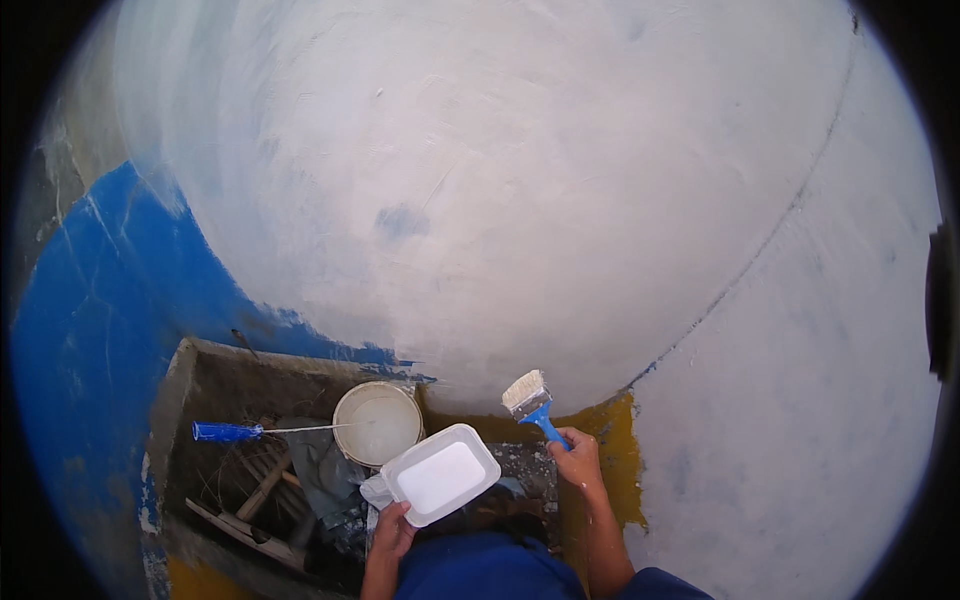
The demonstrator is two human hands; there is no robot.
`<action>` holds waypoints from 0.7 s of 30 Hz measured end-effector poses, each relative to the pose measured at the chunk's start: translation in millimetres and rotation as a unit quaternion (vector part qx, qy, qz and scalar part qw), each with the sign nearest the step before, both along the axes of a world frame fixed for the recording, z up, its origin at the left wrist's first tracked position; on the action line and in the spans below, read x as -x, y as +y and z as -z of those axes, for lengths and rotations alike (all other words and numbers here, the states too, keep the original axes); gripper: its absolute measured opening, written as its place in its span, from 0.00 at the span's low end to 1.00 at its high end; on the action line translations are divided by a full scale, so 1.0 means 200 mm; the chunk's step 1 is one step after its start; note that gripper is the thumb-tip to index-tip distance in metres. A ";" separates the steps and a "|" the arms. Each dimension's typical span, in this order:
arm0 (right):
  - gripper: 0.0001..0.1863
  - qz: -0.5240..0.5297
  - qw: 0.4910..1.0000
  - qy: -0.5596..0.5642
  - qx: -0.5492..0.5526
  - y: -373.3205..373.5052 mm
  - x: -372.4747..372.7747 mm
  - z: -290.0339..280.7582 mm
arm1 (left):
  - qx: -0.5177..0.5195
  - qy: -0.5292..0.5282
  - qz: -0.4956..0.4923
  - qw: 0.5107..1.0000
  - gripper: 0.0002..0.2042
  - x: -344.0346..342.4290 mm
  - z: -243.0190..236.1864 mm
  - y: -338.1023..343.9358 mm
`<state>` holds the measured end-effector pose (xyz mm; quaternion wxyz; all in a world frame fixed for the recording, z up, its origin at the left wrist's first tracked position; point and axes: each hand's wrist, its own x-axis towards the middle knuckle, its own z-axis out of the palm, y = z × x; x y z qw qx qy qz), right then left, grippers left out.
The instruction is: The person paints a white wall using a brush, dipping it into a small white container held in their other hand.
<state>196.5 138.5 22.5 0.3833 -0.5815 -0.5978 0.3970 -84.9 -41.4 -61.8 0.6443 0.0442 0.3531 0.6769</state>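
My left hand grips a white rectangular tray by its near left corner; white paint lies in it. In my right hand is a wide paintbrush with a blue handle, its bristles coated white and pointing up toward the wall. The brush is apart from both the tray and the wall. Just behind the tray, to its left, stands a round bucket of whitish liquid. A roller handle in blue sticks out leftward from the bucket on a thin rod.
A concrete trough below holds wood pieces, a dark cloth and debris. The wall ahead is mostly white, with a blue area at left and a mustard-yellow patch low at right. A wall corner runs up the right side.
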 end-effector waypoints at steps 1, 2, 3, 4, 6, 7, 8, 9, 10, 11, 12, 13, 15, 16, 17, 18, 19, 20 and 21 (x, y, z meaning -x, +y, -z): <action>0.12 -0.033 0.998 -0.038 -0.024 -0.01 -0.06 -0.10 | -0.002 0.002 0.007 1.000 0.24 -0.01 -0.02 0.02; 0.12 -0.066 0.994 -0.076 -0.048 -0.02 -0.09 -0.19 | -0.004 0.005 0.015 1.000 0.24 -0.03 -0.03 0.04; 0.12 -0.076 0.993 -0.064 -0.056 -0.05 -0.11 -0.28 | -0.006 0.006 0.026 1.000 0.24 -0.04 -0.03 0.07; 0.11 -0.087 0.993 -0.051 -0.063 -0.09 -0.12 -0.38 | -0.015 -0.002 0.038 0.999 0.23 -0.05 -0.01 0.09; 0.11 -0.080 0.996 0.012 -0.044 -0.17 -0.16 -0.48 | -0.011 -0.005 0.063 0.998 0.23 -0.07 0.01 0.14; 0.12 -0.060 0.996 0.062 -0.020 -0.21 -0.17 -0.52 | -0.010 -0.006 0.080 0.997 0.23 -0.08 0.00 0.17; 0.13 -0.042 0.992 0.116 0.004 -0.24 -0.18 -0.55 | 0.007 -0.007 0.091 0.996 0.23 -0.10 -0.03 0.19; 0.13 -0.028 0.992 0.125 -0.009 -0.26 -0.19 -0.57 | 0.011 -0.001 0.103 0.995 0.23 -0.11 -0.05 0.22; 0.13 -0.012 0.991 0.132 -0.020 -0.29 -0.20 -0.59 | 0.015 0.003 0.116 0.993 0.23 -0.13 -0.07 0.23; 0.13 0.004 0.990 0.140 -0.032 -0.31 -0.22 -0.60 | 0.019 0.007 0.129 0.991 0.24 -0.14 -0.09 0.25; 0.13 0.012 0.989 0.137 -0.056 -0.31 -0.24 -0.60 | 0.022 0.040 0.165 0.985 0.30 -0.13 -0.08 0.25; 0.12 0.022 0.988 0.132 -0.081 -0.33 -0.27 -0.59 | 0.020 0.044 0.169 0.984 0.30 -0.14 -0.10 0.26; 0.11 0.043 0.979 0.172 -0.103 -0.36 -0.30 -0.58 | 0.017 0.049 0.177 0.983 0.29 -0.17 -0.15 0.26; 0.11 0.055 0.970 0.216 -0.101 -0.37 -0.29 -0.56 | 0.011 0.044 0.173 0.984 0.28 -0.19 -0.17 0.27; 0.10 0.066 0.958 0.260 -0.098 -0.37 -0.29 -0.54 | 0.004 0.039 0.168 0.985 0.26 -0.20 -0.19 0.27; 0.10 0.078 0.946 0.300 -0.096 -0.37 -0.28 -0.53 | -0.002 0.032 0.163 0.986 0.24 -0.22 -0.21 0.27; 0.09 0.087 0.932 0.338 -0.094 -0.37 -0.27 -0.53 | -0.008 0.036 0.172 0.984 0.24 -0.22 -0.21 0.27; 0.10 0.096 0.917 0.377 -0.091 -0.37 -0.25 -0.52 | -0.014 0.041 0.181 0.983 0.24 -0.22 -0.22 0.27; 0.10 0.103 0.920 0.366 -0.093 -0.37 -0.23 -0.51 | -0.020 0.045 0.189 0.981 0.24 -0.22 -0.22 0.27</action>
